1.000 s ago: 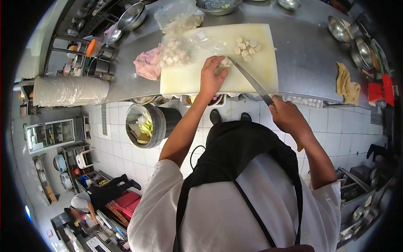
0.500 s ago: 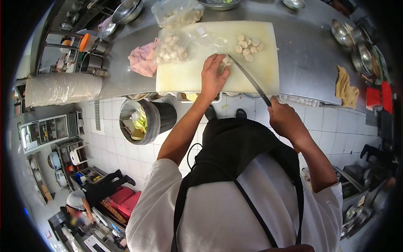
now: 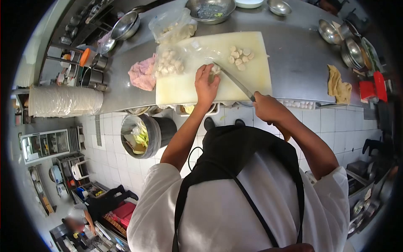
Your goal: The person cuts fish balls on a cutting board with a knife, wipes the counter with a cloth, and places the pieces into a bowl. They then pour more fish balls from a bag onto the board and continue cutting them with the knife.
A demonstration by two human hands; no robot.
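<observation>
My right hand is wrapped around the handle of a long kitchen knife, its blade slanting up to the left across the white cutting board. Fingertips of my left hand hold a small pale piece of food against the board, with the blade's tip end right beside it. To the right lies a loose group of round, whitish pieces. A clear plastic bag of similar whole white lumps rests on the board's left side.
A pink cloth lies left of the board. Behind stand another plastic bag and a metal bowl. A yellow cloth hangs over the counter edge. A lined bin stands below left; another person is at lower left.
The view has shifted, so the board sits slightly lower and more of the bowl behind shows. Both hands stay at the pale piece; the knife still lies close beside it.
</observation>
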